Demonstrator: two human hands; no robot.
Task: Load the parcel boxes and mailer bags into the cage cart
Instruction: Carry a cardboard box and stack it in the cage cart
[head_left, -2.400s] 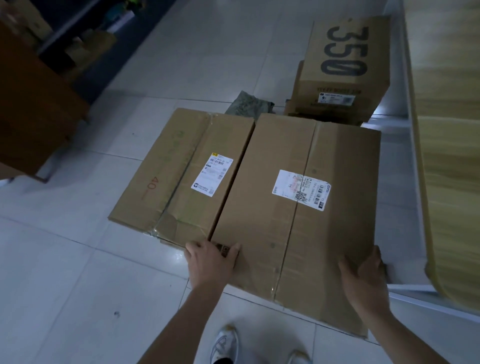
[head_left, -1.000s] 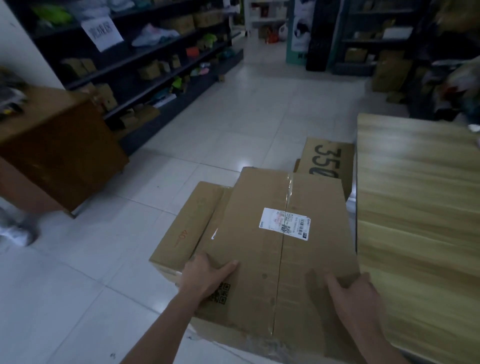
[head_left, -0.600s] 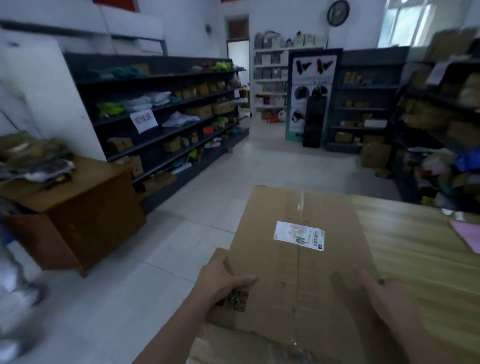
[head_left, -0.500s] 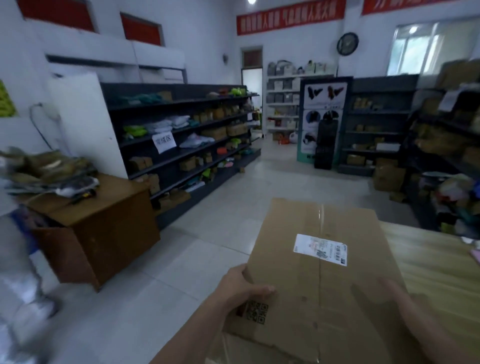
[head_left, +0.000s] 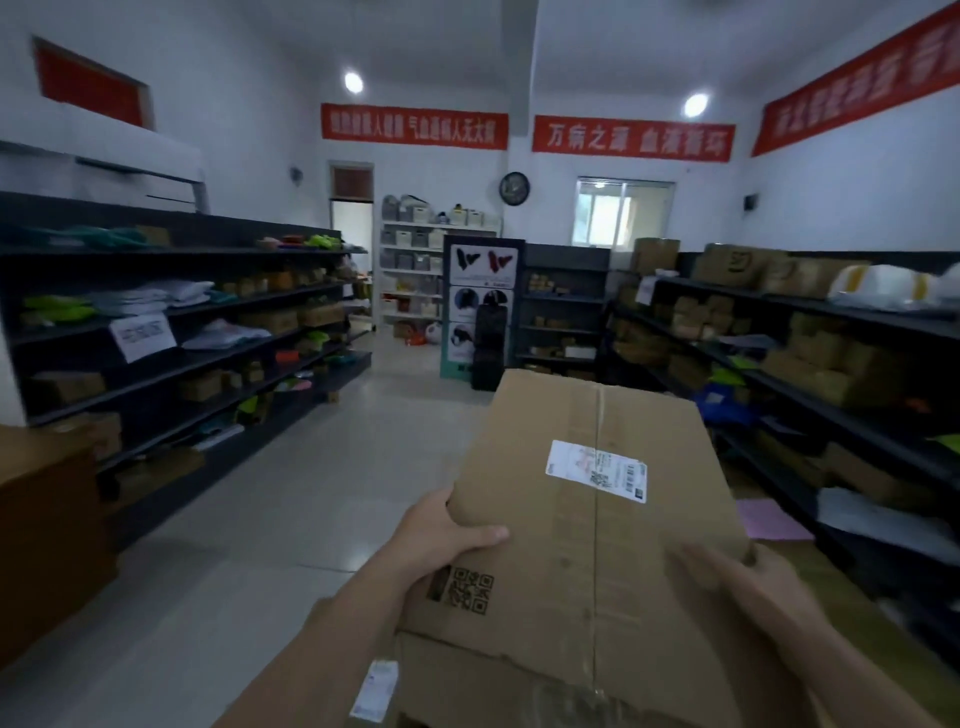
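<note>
On the left hand (head_left: 441, 530) the thumb (head_left: 485, 532) is laid over the top face of the parcel box (head_left: 597, 545). The other fingers are hidden under its 9 o'clock edge, so the hand is clamped on that edge. The right hand (head_left: 753, 582) is blurred; its fingers (head_left: 693, 564) appear to be laid flat and close together on the top face toward 4 o'clock. The box is held clear of the floor (head_left: 311, 493), low in the view toward 6 o'clock, with its white label (head_left: 597, 470) uppermost.

The carry is best done with the box kept level and close to the body. The right-hand fingers are better hooked under an edge. The cage cart is not seen, so the aisle between the shelves at 9 o'clock (head_left: 182, 364) and 3 o'clock (head_left: 831, 415) is to be scanned first.

Compared with 2.4 s earlier, the box is no longer resting on the floor tiles: it has been lifted, and the view has been raised from floor to room.
</note>
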